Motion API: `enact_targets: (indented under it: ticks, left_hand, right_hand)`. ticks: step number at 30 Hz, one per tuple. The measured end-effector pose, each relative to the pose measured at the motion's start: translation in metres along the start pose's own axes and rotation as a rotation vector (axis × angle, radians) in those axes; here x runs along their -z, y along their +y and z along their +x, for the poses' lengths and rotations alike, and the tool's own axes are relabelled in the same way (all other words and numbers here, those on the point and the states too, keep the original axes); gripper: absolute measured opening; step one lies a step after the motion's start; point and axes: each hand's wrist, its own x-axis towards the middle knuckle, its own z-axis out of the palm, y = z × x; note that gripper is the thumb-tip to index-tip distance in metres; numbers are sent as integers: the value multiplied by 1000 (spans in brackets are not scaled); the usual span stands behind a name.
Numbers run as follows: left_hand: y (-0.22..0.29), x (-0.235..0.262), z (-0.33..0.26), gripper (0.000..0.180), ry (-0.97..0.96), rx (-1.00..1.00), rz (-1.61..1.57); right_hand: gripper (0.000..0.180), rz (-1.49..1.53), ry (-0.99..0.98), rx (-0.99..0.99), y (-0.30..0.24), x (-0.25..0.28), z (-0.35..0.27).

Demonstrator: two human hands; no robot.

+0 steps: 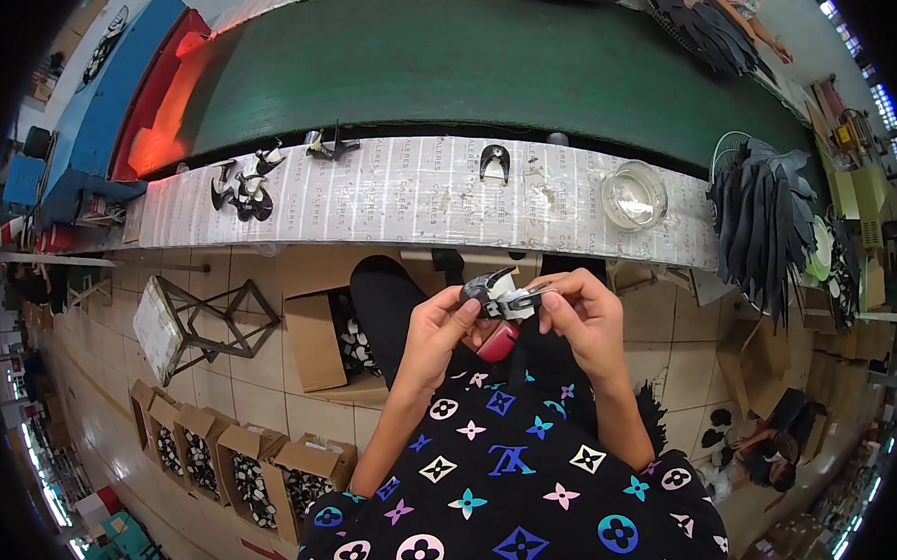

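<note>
Above my lap, just off the bench's near edge, both hands hold a small glossy black piece with a white inner side (491,296). My left hand (439,328) pinches its darker, rounded end between thumb and fingers. At the other end, the fingers of my right hand (586,319) close on a thin, pale-edged part. What exactly the piece is cannot be made out. A red rounded object (498,343) shows just below it, partly covered by my left fingers. On the paper-covered bench (385,198) stands a similar curved black piece with a white inside (494,163).
Several black pieces (250,194) cluster at the bench's left, and a clear round bowl (634,196) stands right. Beyond runs a green conveyor belt (479,58). Dark strips (762,201) hang at the right end. Cartons (250,444) of pieces and a stool (160,331) stand left.
</note>
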Motion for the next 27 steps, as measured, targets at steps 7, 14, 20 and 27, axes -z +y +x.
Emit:
enact_targets:
  ticks: [7,14,20,27]
  left_hand:
    - [-3,1,0,23,-12,10,-23]
    - [-6,-2,1,23,8,-5,23]
    - [-7,-3,2,24,11,-11,44]
    - [-5,-2,2,24,16,-11,51]
  right_hand:
    - [7,-566,17,127,-3,-2,4]
    - [10,-701,-22,245,-9,-7,9]
    - [10,-733,-60,265,-5,-9,9]
    - [11,-880,59,300,-6,-10,8]
